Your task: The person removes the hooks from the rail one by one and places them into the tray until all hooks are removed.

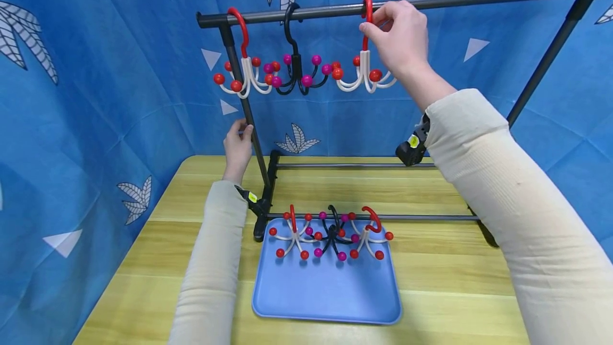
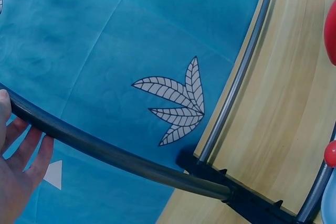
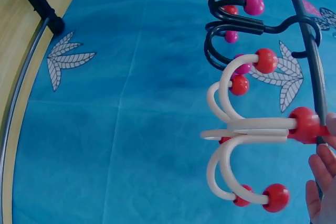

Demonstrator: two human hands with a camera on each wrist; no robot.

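My right hand (image 1: 401,39) pinches the red hook of a white multi-arm hanger (image 1: 365,65) with red ball tips. That hook loops over the rack's top rail (image 1: 445,0). Lower down, my left hand (image 1: 237,145) holds the rack's left post (image 1: 257,150), fingers and thumb about it in the left wrist view. To the left on the same rail hang a black hanger (image 1: 296,65) with magenta balls and another white hanger (image 1: 247,71) with a red hook. In the right wrist view, the white hanger's arms (image 3: 226,166) spread beside my fingertips (image 3: 321,167).
A blue tray (image 1: 325,294) lies on the wooden table (image 1: 445,276). At its back rest a white hanger (image 1: 295,237), a black hanger (image 1: 332,233) and a second white hanger (image 1: 366,236). The rack's lower bar (image 1: 431,218) runs just behind them. A blue curtain (image 1: 143,68) hangs behind.
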